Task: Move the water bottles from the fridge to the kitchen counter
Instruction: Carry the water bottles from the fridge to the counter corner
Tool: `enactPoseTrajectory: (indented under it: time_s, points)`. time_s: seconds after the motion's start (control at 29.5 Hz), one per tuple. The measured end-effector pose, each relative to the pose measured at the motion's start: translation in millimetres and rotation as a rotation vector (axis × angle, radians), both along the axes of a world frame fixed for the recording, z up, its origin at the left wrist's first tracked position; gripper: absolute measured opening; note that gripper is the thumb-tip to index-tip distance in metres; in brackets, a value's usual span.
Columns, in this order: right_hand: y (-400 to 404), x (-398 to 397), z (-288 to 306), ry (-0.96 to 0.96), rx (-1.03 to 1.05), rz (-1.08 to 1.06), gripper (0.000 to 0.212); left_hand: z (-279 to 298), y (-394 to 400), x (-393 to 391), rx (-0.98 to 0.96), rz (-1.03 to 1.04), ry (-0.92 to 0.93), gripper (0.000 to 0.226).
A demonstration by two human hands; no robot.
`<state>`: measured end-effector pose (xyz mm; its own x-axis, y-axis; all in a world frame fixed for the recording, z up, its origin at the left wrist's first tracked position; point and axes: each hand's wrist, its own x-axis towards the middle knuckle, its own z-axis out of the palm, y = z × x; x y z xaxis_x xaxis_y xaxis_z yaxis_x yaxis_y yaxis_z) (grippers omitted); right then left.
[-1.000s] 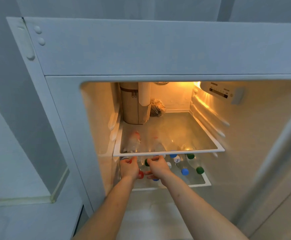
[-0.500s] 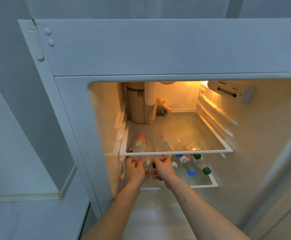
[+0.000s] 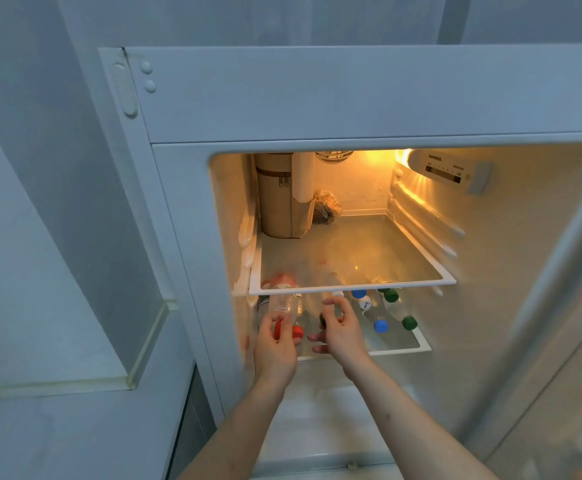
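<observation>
Still early in the job, by the look of it: pale counter [image 3: 57,427] at near left carrying no bottle. Left hand [image 3: 275,344] on the lower fridge shelf [image 3: 417,346], fingers curled round a red-capped bottle [image 3: 284,311]; right hand [image 3: 339,332] just beside it, fingers part-curled at a dark-capped bottle [image 3: 323,319], grip impossible to tell. Farther right, blue- and green-capped bottles [image 3: 381,323] lay untouched, all left to carry.

Open fridge [image 3: 185,237], hands [image 3: 308,337] gripping bottles [image 3: 284,308] on lower shelf [image 3: 421,344]

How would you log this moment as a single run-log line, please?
stage: pickup | left hand: grips red-capped bottle | right hand: grips green-capped bottle | site: lower shelf
</observation>
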<state>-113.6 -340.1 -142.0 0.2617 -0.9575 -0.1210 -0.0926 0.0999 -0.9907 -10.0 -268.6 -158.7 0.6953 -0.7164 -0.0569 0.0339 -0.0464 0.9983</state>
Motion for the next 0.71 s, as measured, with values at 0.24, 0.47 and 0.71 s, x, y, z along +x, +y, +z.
enactPoseTrajectory:
  time_s: [0.24, 0.47, 0.71]
  points:
    - [28.0, -19.3, 18.1, -0.038, -0.006, -0.1, 0.018, 13.9, 33.6, -6.8, 0.022, -0.032, -0.329, 0.022]
    - [70.8, -52.7, 52.2, 0.1, -0.095, -0.09, 0.019, 42.8, 96.3, -14.2, 0.034, -0.119, -0.632, 0.014]
    - [129.8, -73.8, 75.3, 0.371, -0.038, 0.111, 0.03, 32.8, 179.8, -9.1, 0.183, -0.325, -0.628, 0.009]
